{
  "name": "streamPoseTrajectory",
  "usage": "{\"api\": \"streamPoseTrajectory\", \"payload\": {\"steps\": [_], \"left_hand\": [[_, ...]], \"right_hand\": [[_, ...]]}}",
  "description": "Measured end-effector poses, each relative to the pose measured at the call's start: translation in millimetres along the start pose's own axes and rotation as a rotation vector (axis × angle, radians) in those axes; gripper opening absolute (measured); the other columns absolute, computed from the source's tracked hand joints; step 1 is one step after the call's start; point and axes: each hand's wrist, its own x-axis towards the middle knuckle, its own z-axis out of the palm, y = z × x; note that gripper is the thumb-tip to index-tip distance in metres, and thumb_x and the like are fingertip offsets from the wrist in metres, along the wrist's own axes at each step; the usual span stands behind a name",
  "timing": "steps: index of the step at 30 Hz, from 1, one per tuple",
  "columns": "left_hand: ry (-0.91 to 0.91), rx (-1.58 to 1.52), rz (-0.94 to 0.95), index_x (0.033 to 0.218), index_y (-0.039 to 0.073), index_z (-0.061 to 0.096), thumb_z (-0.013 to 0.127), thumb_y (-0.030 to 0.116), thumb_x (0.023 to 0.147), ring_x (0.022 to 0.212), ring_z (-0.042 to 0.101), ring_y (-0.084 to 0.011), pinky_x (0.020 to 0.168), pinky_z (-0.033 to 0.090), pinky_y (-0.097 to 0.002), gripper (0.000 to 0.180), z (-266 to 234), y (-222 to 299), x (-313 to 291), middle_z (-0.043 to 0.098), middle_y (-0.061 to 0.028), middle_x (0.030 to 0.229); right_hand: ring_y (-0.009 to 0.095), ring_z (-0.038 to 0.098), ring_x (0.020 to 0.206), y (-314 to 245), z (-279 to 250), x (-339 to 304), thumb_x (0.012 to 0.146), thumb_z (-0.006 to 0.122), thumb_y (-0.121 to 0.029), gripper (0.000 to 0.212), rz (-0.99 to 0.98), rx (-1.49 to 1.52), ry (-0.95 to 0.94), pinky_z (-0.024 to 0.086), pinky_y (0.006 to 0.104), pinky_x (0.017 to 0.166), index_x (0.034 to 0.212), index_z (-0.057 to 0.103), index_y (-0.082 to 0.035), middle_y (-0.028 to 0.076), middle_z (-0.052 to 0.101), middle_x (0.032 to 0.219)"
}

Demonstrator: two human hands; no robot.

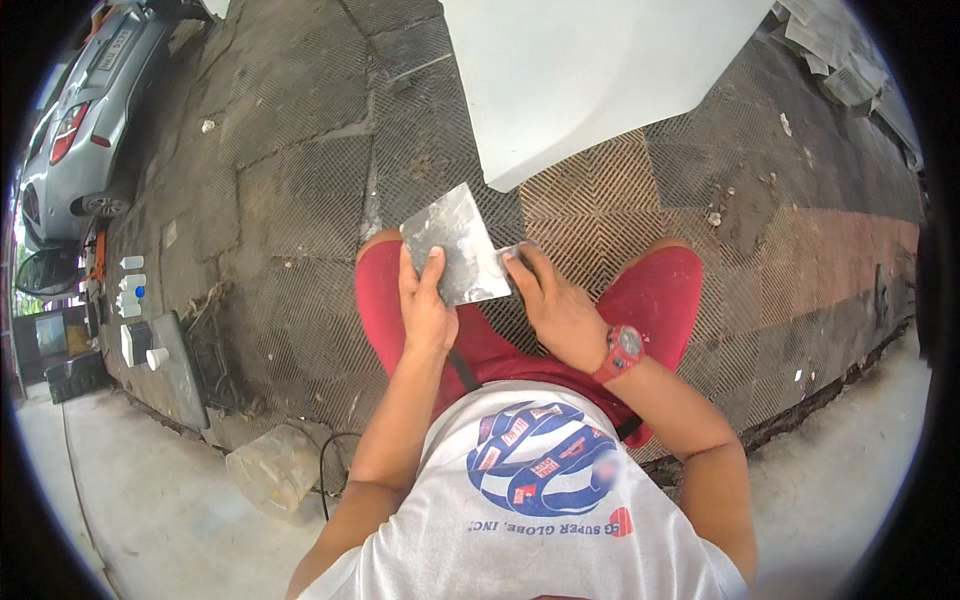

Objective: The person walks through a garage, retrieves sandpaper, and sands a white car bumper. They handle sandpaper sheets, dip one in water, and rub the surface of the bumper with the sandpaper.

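Note:
My left hand is closed on the near left edge of a flat square putty board, its thumb lying on top. The board is grey metal-looking, with whitish smears over its face, and is held tilted above my knees. At the board's right edge my right hand, with a red watch on the wrist, grips a small flat putty spreader. Most of the spreader is hidden under the fingers. Ahead of both hands hangs a smooth white panel, its lower corner a little beyond the board.
Patterned floor tiles, dirty and worn, surround me. A silver car stands at the far left. Small bottles and a dark flat board are at the left. A translucent bucket sits near my left elbow. Crumpled sheets lie far right.

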Motion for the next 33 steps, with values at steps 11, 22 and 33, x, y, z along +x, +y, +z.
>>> {"api": "streamPoseTrajectory", "payload": {"steps": [11,22,33], "left_hand": [[0.014,-0.121,0.024,0.145,0.003,0.052,0.061,0.011,0.106,0.116,0.071,-0.0254,0.100,0.062,-0.0417,0.040,-70.9,27.6,47.2,0.068,-0.0122,0.129],[-0.024,-0.160,-0.025,0.149,0.003,0.050,0.062,0.014,0.106,0.122,0.067,-0.0264,0.106,0.058,-0.0415,0.046,-87.1,14.4,55.0,0.066,-0.0126,0.135],[-0.126,0.622,0.155,0.148,-0.003,0.050,0.060,0.022,0.110,0.124,0.060,-0.0230,0.108,0.047,-0.0372,0.047,-19.0,-3.4,0.8,0.063,-0.0145,0.136]], "right_hand": [[0.030,0.072,0.102,32.9,-12.3,62.5,0.083,0.060,0.007,0.055,0.037,0.165,0.211,0.060,0.0450,0.079,0.130,0.072,-0.018,0.013,0.024,0.176],[0.034,0.072,0.096,45.1,6.1,73.8,0.085,0.059,0.004,0.051,0.081,0.195,0.142,0.060,0.0468,0.077,0.128,0.074,-0.018,0.017,0.024,0.175],[0.039,0.052,0.140,1.2,-17.3,22.5,0.089,0.059,-0.002,0.058,-0.010,-0.105,0.179,0.033,0.0622,0.120,0.143,0.065,-0.023,0.013,0.059,0.143]]}}
